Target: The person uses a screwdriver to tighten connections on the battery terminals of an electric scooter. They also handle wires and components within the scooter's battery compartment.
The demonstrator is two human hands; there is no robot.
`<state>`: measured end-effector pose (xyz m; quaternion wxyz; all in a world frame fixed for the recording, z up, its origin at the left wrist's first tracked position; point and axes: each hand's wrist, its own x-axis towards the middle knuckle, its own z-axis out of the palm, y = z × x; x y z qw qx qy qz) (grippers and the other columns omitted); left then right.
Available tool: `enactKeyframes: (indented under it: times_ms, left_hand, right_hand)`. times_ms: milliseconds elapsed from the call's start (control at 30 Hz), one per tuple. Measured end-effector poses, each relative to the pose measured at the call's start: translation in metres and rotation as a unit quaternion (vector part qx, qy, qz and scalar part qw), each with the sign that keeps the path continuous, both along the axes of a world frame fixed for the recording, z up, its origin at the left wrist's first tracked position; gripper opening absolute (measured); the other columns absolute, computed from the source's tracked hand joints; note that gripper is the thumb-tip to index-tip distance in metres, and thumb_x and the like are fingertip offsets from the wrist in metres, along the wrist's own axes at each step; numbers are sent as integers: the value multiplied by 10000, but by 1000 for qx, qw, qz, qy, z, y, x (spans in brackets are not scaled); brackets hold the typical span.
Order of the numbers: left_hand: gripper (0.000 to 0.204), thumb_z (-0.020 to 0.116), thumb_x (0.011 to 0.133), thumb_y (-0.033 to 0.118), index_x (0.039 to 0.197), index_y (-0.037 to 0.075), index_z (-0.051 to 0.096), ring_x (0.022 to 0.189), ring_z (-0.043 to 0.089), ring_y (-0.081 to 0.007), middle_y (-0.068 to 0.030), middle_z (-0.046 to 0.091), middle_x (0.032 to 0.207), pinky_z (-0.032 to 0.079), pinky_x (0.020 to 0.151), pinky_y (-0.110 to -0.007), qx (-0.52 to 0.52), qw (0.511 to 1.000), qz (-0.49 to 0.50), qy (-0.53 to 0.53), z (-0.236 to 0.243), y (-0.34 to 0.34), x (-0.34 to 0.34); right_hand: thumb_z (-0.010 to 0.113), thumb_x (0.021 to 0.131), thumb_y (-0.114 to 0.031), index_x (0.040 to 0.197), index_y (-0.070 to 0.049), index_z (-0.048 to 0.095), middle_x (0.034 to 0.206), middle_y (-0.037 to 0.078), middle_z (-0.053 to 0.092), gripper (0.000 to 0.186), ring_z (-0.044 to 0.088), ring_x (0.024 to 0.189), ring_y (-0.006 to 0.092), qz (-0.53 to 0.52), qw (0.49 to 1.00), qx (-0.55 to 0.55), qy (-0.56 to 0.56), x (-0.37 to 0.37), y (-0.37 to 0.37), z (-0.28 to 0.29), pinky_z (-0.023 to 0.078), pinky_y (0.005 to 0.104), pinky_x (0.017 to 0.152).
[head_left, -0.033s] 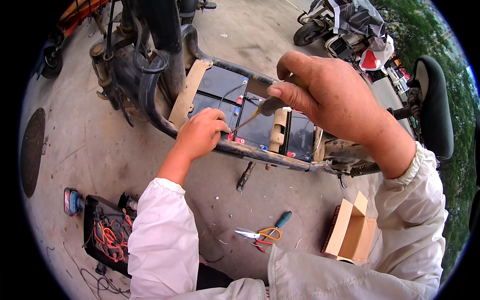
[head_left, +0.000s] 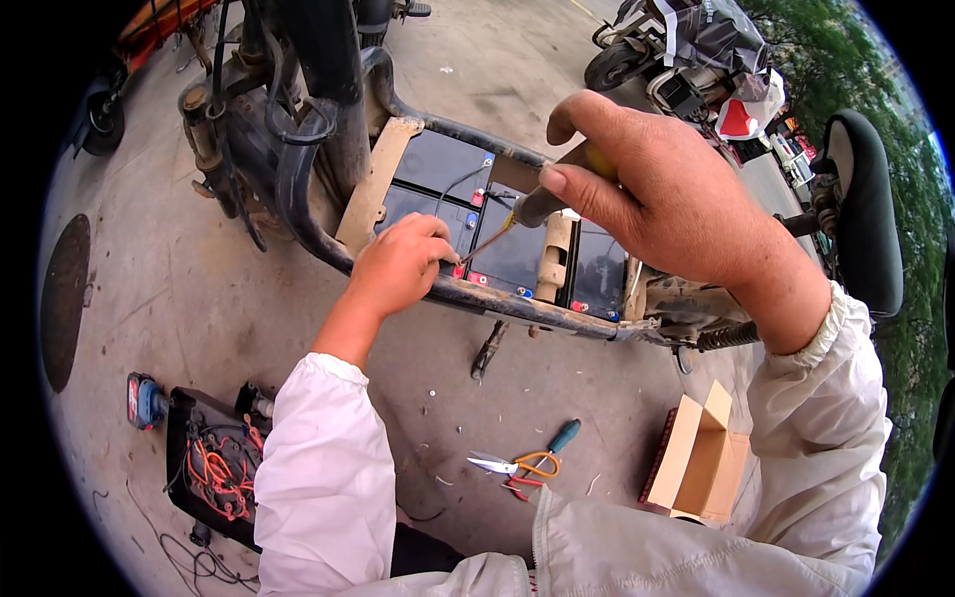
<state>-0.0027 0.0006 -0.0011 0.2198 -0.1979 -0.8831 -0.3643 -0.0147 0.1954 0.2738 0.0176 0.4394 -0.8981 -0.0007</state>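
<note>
The right hand (head_left: 652, 189) is curled around a screwdriver with a grey-and-yellow handle and thin metal shaft (head_left: 540, 206), thumb laid along the handle; the shaft slants down to a small red terminal (head_left: 459, 272) on a dark grey rectangular battery (head_left: 406, 206), set inside a worn black tubular frame (head_left: 487, 299); the left hand (head_left: 396, 264) has its fingers bent together, fingertips beside that terminal; whether they pinch anything, I cannot tell.

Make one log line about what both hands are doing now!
Right hand: grips screwdriver, tip at red terminal | Left hand: beside it, contact unclear | Around: dark batteries, scissors
</note>
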Motion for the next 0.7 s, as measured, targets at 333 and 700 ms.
enactKeyframes:
  times_ms: [333,700]
  left_hand:
    - [264,622,750,-59,905,100,765,992,619,-258,-33,663,987,525,851,-390,14,1000,0,-13,0,0,2]
    - [231,641,775,-30,893,113,779,1010,626,-224,-2,667,988,541,841,-384,-6,1000,14,-18,2,-2,4]
  right_hand:
    - [605,923,-100,1127,-21,529,821,171,573,232,584,749,343,77,994,-83,-6,-3,9,-9,485,398,704]
    - [666,963,-224,1129,-12,545,871,151,629,295,667,769,272,85,991,-102,31,-4,9,-16,513,341,669]
